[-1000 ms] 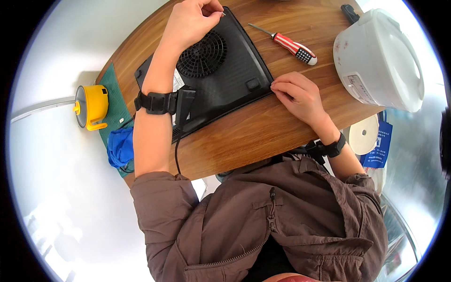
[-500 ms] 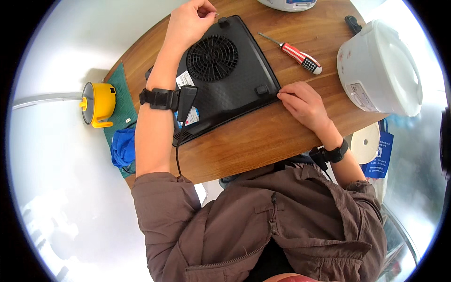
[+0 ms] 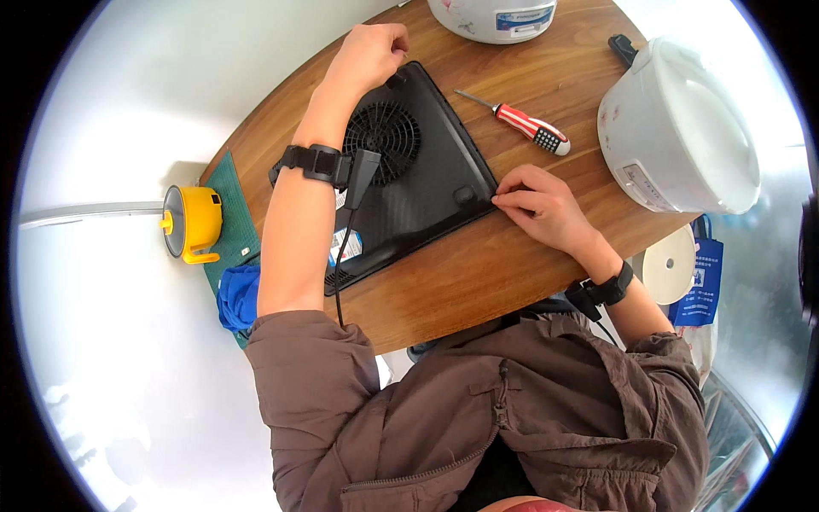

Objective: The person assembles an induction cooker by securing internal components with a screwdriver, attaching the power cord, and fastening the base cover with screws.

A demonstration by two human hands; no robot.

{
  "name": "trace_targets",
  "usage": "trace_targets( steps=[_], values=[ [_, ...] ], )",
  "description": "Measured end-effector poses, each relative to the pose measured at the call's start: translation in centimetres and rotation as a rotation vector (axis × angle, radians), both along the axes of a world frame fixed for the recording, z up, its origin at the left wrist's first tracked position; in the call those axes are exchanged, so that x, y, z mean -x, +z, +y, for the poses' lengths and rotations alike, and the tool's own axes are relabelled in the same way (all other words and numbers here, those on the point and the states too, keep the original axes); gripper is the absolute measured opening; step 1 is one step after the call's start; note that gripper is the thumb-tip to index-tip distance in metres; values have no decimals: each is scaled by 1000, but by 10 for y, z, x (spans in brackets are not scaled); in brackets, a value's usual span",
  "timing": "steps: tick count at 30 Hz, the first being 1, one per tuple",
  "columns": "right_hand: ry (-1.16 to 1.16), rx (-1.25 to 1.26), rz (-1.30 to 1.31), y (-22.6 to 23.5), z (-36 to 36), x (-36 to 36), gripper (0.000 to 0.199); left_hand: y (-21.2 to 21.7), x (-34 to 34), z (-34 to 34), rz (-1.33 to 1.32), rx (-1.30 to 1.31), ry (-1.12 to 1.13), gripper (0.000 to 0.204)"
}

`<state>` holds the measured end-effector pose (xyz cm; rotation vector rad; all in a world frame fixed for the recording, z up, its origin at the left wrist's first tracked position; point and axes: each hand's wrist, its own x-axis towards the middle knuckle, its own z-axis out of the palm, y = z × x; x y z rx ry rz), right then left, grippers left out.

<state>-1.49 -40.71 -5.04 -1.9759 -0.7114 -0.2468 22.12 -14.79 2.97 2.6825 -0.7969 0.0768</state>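
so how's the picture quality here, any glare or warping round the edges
Head view: strong fisheye bend, so the wooden table edge curves; the floor at left is washed out to near white; the black appliance under the left hand and right hand stays sharp; the corners are black.

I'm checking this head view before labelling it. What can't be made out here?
- Left hand fingertips: curled over the black appliance's far corner, grip unclear.
- Appliance's left part: hidden under the left forearm.
- Upper white cooker: cut by the top edge.
- Blue cloth: partly behind the sleeve.
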Motion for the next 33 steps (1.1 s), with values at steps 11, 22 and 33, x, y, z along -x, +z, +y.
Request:
trace_targets(
  steps=[11, 22, 33],
  values=[
    [29, -10, 15, -2, -4, -4, 16, -12, -24, -13, 68, -252, -28, 13],
    [34, -27, -1, -6, -7, -7, 12, 3, -18, -26, 106, -377, -84, 17],
    [27, -37, 0, -7, -7, -6, 11, -4, -36, -22, 167, -460, -103, 17]
  ],
)
